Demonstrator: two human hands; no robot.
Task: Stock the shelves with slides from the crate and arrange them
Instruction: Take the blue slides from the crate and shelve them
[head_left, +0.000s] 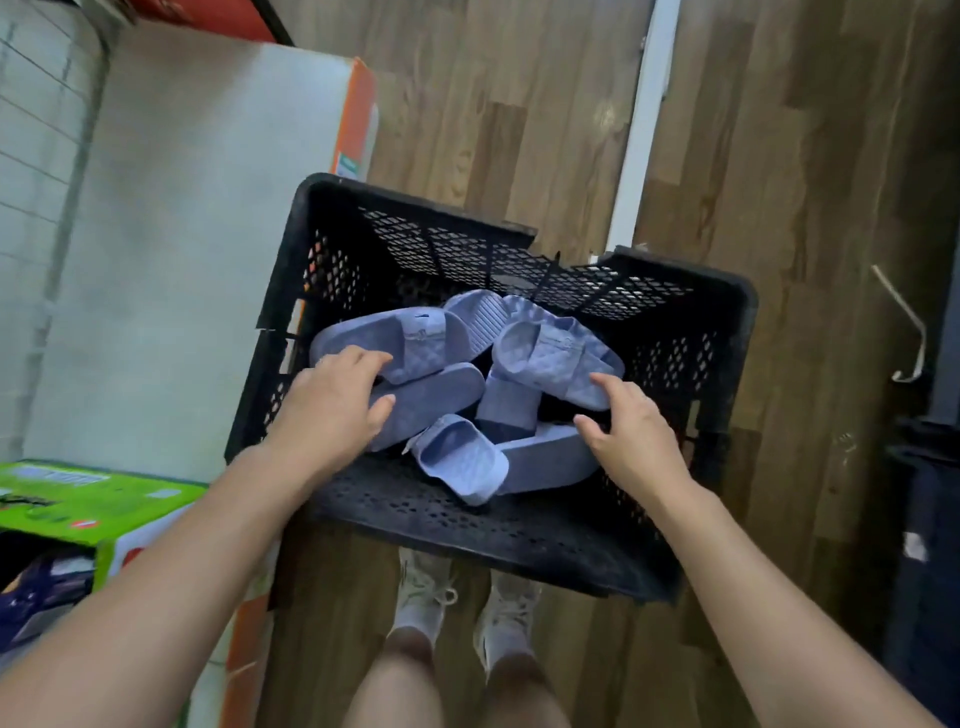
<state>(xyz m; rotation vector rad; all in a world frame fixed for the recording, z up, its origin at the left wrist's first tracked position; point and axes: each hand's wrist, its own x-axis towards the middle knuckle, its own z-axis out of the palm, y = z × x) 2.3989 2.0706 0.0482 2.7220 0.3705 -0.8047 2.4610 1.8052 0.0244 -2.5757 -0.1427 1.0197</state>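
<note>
Foam slides (457, 384) in black crate (519, 545) look light, bendy; grab by strap. Left hand (332, 400) and right hand (631, 431) spread open, touching slides, gripping nothing yet.

Single view only, head-mounted, wide-angle. Looks steeply down, almost plumb, onto a black mesh crate (519, 530) sitting mid-frame at close range. Straight lines bow toward the edges. Nearer than the crate: forearms entering from the bottom corners, sneakers (423, 592) directly beneath its near rim. Beyond the crate: wood-plank floor (779, 156). Left of the crate: pale cardboard box (208, 208). No second view to overlap with.
</note>
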